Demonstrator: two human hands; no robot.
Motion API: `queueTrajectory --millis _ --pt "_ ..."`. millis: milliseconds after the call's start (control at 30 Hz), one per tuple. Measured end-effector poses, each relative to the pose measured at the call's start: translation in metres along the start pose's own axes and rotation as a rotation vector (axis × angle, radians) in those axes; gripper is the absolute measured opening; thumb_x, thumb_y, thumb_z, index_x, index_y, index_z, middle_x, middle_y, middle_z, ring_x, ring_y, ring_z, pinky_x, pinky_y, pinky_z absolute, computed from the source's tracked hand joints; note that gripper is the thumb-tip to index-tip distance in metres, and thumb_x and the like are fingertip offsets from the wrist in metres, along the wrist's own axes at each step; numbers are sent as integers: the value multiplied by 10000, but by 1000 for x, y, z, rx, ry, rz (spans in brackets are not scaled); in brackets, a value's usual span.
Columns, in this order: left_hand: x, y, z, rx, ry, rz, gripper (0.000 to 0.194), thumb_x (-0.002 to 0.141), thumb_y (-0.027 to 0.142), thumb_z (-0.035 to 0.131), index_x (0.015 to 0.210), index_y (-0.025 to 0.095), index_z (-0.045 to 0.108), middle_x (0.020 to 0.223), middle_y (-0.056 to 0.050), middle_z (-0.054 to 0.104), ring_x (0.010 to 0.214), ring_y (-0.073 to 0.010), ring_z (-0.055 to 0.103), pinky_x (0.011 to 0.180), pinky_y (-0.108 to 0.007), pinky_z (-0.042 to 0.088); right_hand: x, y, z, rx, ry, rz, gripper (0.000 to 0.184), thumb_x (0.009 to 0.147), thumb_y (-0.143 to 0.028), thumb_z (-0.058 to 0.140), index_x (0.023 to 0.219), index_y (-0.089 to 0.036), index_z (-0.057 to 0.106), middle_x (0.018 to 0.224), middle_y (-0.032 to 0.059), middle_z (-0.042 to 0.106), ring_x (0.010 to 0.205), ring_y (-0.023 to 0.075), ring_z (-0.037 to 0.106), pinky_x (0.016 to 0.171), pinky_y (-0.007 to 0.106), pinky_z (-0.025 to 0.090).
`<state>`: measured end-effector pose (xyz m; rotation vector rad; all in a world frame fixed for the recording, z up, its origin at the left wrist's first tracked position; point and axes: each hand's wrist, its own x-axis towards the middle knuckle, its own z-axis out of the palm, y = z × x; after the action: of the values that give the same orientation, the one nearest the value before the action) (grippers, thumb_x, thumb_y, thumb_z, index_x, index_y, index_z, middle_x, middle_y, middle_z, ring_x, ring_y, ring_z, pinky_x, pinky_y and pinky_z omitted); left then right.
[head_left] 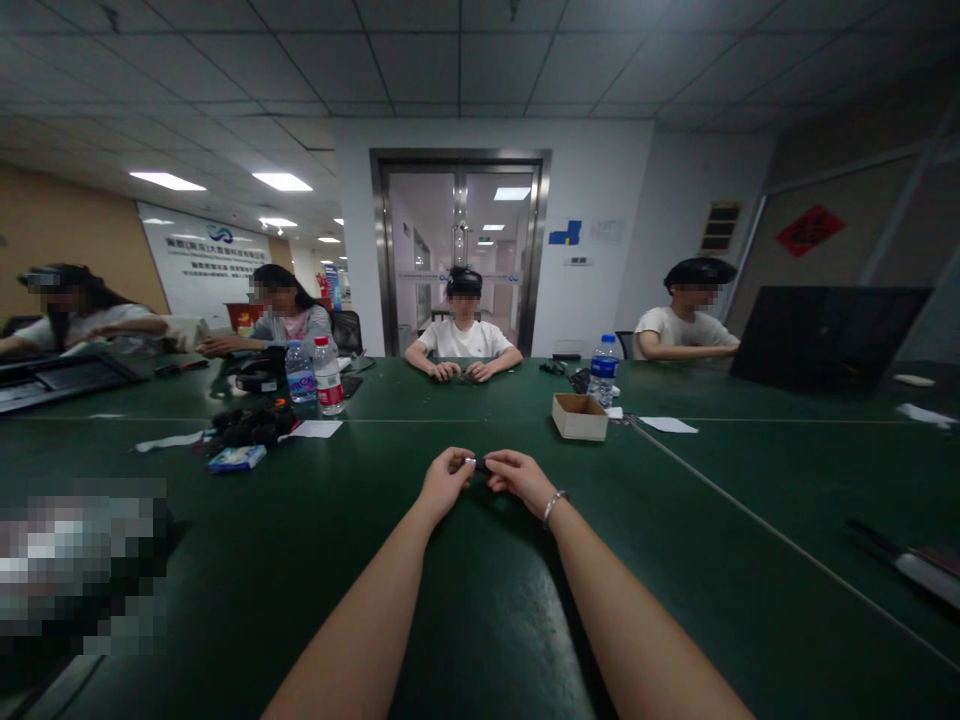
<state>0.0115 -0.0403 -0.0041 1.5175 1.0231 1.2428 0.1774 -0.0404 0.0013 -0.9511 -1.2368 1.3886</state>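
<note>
Both my hands meet above the green table (480,560), fingertips a short gap apart. In a pinch, my left hand (448,480) grips a small piece with a shiny silver end (470,461). Opposite it, my right hand (523,480) is closed on a small dark piece (481,463) that points toward the silver end. Whether the two pieces are joined, and what kind of thing they are, is too small to make out. A silver bracelet (554,508) circles my right wrist.
Ahead on the right stand an open cardboard box (580,418) and a blue-capped water bottle (603,372). Left of my hands are black cables (251,423), a blue-white packet (237,459) and a red-capped bottle (328,378). Several people sit around the table; a black monitor (825,335) stands right.
</note>
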Motion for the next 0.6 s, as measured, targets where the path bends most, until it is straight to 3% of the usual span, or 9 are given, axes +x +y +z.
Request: queueTrajectory --millis 200,333,467,600 --pt "0 -2 3 79 34 -45 277 759 385 565 856 126 584 705 -43 581 622 -117 553 513 -198 456 -3 -2 0 -102 -27 -40 403 529 -128 779 905 -137 634 789 7 590 572 82 589 538 189 509" --pt "-1 -3 3 47 33 -28 271 761 387 555 874 141 564 755 -46 583 675 -130 566 501 -189 457 -3 -5 2 -73 -31 -17 325 613 -189 756 904 -132 624 742 11 588 589 90 596 563 187 524" --pt "-3 2 3 -3 30 -8 278 753 397 562 885 153 553 803 -50 577 741 -145 568 512 -195 474 0 -4 3 -51 -4 40 244 743 -320 666 870 -122 601 698 47 618 523 99 597 483 174 515" --pt "-2 4 3 14 46 -28 340 726 457 580 869 150 560 779 -48 575 728 -147 568 510 -199 472 4 -1 1 -74 -27 30 238 749 -323 665 847 -119 593 628 37 611 480 96 581 439 166 492"
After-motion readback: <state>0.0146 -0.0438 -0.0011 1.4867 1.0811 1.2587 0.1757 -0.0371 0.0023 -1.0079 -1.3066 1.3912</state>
